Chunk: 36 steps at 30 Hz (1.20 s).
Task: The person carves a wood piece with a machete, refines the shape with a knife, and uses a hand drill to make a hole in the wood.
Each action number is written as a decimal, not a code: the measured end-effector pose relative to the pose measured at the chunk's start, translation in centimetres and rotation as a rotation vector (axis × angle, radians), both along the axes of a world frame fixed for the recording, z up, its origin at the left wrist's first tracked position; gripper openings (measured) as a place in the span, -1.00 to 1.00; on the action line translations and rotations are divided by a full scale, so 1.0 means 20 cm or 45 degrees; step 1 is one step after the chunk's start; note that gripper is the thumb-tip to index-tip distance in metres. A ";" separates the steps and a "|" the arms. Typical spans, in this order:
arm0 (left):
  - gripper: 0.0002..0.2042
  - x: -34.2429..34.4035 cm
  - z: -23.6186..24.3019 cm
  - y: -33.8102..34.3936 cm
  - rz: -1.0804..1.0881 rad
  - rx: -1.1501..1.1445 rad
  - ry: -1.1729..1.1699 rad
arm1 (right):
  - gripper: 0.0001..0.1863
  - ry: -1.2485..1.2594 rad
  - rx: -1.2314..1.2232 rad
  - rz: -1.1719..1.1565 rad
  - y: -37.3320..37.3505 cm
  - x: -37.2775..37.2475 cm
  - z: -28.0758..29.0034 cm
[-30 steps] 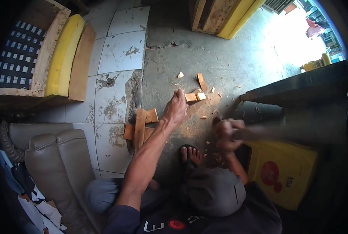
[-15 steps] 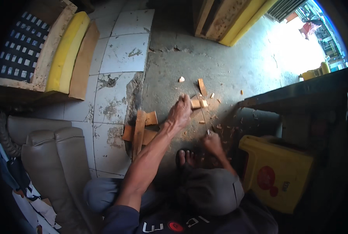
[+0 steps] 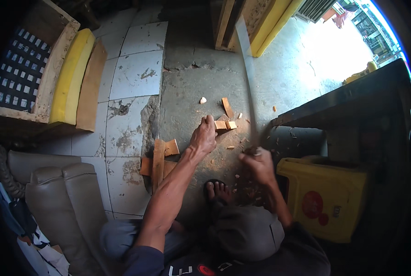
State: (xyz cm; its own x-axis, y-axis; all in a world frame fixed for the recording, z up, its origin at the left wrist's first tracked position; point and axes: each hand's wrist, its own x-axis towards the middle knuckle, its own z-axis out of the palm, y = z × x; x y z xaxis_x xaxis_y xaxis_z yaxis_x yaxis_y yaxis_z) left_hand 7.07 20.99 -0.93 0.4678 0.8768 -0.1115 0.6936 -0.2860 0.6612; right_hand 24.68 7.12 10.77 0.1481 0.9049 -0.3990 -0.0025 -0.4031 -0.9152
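My left hand [image 3: 202,136] is closed on a small wood block [image 3: 220,125] at floor level. A short, pale-ended wood piece [image 3: 231,125] lies at the block's right end, with a dark line between them. To the right, my right hand [image 3: 260,162] grips the handle of a long-bladed tool [image 3: 248,69]. Its thin metal blade rises away from me, apart from the block and smeared by motion, so I cannot tell whether it is a saw or a large knife. A flat wood offcut [image 3: 227,107] rests just beyond the block.
Wood chips [image 3: 231,147] and sawdust litter the concrete floor. Several boards [image 3: 158,161] are stacked at left, near cracked white tiles [image 3: 136,73]. My sandalled foot [image 3: 217,189] is close by. A yellow plastic container [image 3: 320,198] and a dark bench [image 3: 348,99] stand at right.
The blade was low, edge-on across the wood block; now it is lifted clear, swung up and to the right. My left hand still holds the block. The view has shifted slightly.
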 end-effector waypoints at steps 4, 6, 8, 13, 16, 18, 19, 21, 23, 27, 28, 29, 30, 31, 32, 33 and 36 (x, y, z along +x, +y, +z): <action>-0.64 0.05 0.00 -0.01 0.001 -0.017 -0.007 | -0.78 -0.070 0.464 -0.344 -0.05 0.00 -0.01; -0.66 0.06 0.01 -0.02 0.025 0.042 -0.004 | -0.74 -0.659 0.249 -0.025 -0.02 -0.04 -0.34; -0.66 0.06 0.02 -0.04 -0.088 -0.067 0.018 | -0.77 -0.857 -0.432 0.166 -0.04 -0.04 -0.69; -0.60 0.01 0.00 -0.10 -0.134 0.111 -0.091 | -0.79 -0.525 -0.272 0.307 -0.15 0.19 -1.05; -0.56 0.01 -0.02 -0.09 -0.194 0.102 -0.157 | -0.83 -0.108 -0.309 0.315 -0.16 0.29 -0.96; -0.55 0.03 -0.03 -0.06 -0.234 0.161 -0.229 | -0.79 0.131 -0.371 0.306 -0.15 0.29 -0.89; -0.60 0.05 -0.03 -0.05 -0.228 0.165 -0.244 | -0.76 0.256 -0.430 0.305 -0.13 0.26 -0.85; -0.66 0.08 -0.01 -0.06 -0.216 0.112 -0.231 | -0.74 0.330 -0.509 0.262 -0.12 0.19 -0.78; -0.73 0.12 0.00 -0.10 -0.207 -0.060 -0.244 | -0.75 0.142 -0.595 0.184 -0.12 0.12 -0.70; -0.86 0.10 -0.01 -0.29 -0.211 0.399 -0.132 | -0.84 1.044 -0.724 -0.165 -0.14 0.09 -0.49; -0.87 0.07 -0.01 -0.32 -0.290 0.815 -0.102 | -0.85 1.063 -0.638 -0.133 -0.15 0.10 -0.44; -0.83 0.04 -0.02 -0.32 -0.129 0.455 -0.148 | -0.85 1.122 -0.485 -0.090 -0.14 0.11 -0.39; -0.78 0.01 -0.03 -0.33 0.056 0.288 -0.246 | -0.85 1.152 -0.345 -0.067 -0.14 0.12 -0.36; -0.74 -0.03 -0.03 -0.31 0.221 0.211 -0.285 | -0.85 1.405 -0.055 0.092 -0.13 0.13 -0.33; -0.71 -0.06 -0.02 -0.30 0.369 0.151 -0.357 | -0.86 1.499 -0.020 0.074 -0.12 0.13 -0.31; -0.68 -0.09 -0.02 -0.28 0.362 0.149 -0.291 | -0.86 1.599 0.041 0.123 -0.10 0.13 -0.30; -0.63 -0.15 0.01 -0.25 0.330 0.173 -0.246 | -0.89 1.970 0.078 0.164 -0.04 0.09 -0.28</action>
State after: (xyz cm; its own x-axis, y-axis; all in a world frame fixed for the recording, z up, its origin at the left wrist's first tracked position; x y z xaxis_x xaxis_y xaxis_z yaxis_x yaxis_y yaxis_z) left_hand 4.16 16.07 -0.64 0.2292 0.9698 0.0831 0.6204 -0.2113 0.7553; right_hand 26.56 6.42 5.10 -0.4359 0.8988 -0.0471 -0.8963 -0.4382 -0.0677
